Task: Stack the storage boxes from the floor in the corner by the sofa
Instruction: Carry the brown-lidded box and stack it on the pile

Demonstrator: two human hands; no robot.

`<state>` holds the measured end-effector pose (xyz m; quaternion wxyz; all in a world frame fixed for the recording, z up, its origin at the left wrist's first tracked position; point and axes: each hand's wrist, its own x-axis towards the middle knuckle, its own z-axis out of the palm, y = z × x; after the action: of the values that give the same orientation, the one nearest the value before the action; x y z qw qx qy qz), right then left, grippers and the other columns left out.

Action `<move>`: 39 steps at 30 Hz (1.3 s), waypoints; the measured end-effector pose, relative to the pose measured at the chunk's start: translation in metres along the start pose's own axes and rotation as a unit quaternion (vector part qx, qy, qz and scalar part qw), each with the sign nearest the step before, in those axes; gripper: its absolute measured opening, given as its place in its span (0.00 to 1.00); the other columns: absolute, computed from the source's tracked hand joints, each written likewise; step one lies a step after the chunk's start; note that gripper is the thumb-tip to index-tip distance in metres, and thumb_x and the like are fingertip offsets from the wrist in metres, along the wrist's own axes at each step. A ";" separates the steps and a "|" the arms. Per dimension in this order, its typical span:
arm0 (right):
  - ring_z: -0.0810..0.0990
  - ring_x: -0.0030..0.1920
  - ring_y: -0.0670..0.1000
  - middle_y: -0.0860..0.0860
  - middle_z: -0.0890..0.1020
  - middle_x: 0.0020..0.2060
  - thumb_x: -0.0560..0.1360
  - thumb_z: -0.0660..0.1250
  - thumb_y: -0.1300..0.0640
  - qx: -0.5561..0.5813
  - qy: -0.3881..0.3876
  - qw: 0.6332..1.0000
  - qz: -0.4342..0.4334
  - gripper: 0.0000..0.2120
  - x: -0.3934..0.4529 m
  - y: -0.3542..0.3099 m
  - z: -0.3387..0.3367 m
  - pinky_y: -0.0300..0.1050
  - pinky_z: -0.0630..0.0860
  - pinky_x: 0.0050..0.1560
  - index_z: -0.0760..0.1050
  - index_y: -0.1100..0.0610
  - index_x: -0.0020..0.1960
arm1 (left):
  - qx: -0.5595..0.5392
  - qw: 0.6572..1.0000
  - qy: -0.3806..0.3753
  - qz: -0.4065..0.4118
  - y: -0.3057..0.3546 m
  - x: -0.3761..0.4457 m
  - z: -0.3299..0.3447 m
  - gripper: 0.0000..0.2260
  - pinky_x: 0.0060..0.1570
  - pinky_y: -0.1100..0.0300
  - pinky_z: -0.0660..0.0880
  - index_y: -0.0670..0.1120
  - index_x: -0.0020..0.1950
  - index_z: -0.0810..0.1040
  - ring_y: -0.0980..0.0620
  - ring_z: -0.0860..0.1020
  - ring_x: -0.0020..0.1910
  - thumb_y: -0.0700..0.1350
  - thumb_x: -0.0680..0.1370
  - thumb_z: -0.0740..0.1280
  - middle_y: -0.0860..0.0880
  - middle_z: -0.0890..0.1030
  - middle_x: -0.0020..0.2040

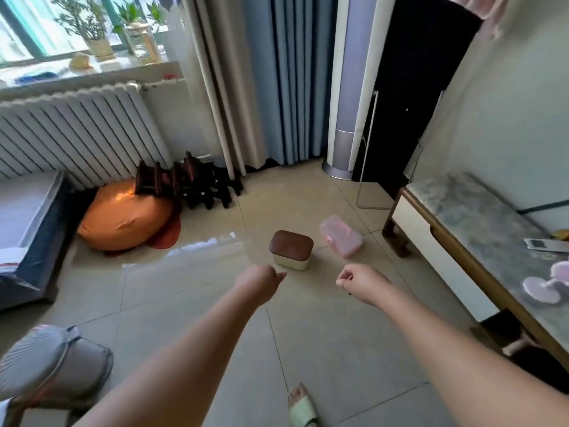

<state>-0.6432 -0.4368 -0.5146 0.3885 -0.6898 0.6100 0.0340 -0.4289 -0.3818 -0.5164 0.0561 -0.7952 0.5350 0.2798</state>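
- Tiled floor (pixel 191 318): broad bare stretch between you and the boxes; walk straight in, nothing lies underfoot on that line.
- Sofa edge (pixel 34 229), far left, with the orange cushion (pixel 123 217) and dark stools (pixel 197 186) filling the floor near it; judge your stacking spot before you lift.
- Marble-topped cabinet (pixel 462 217), right: its wooden corner juts out near the pink box, so keep your right elbow in.
- Cream box with brown lid (pixel 291 249): on the floor, just ahead of your hands, upright. Take it by both short sides, level.
- Pink clear box (pixel 341 236): just beside it to the right, apart, tilted askew.
- Left hand (pixel 258 280): loosely curled, empty, short of the box.
- Right hand (pixel 360 282): fingers half-closed, holding nothing visible.
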 end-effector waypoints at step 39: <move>0.74 0.66 0.61 0.60 0.73 0.68 0.73 0.72 0.51 0.085 -0.100 0.941 0.313 0.33 0.856 0.101 0.266 0.50 0.71 0.62 0.62 0.63 0.70 | -0.147 0.956 -0.132 -0.216 -0.106 0.874 0.260 0.45 0.64 0.42 0.71 0.48 0.78 0.48 0.35 0.70 0.67 0.62 0.71 0.71 0.39 0.66 0.70</move>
<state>-0.4006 -0.9762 -1.1950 0.4744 -0.4215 0.7539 0.1701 -0.1985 -0.9522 -1.1976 0.0677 -0.8472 0.2908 0.4394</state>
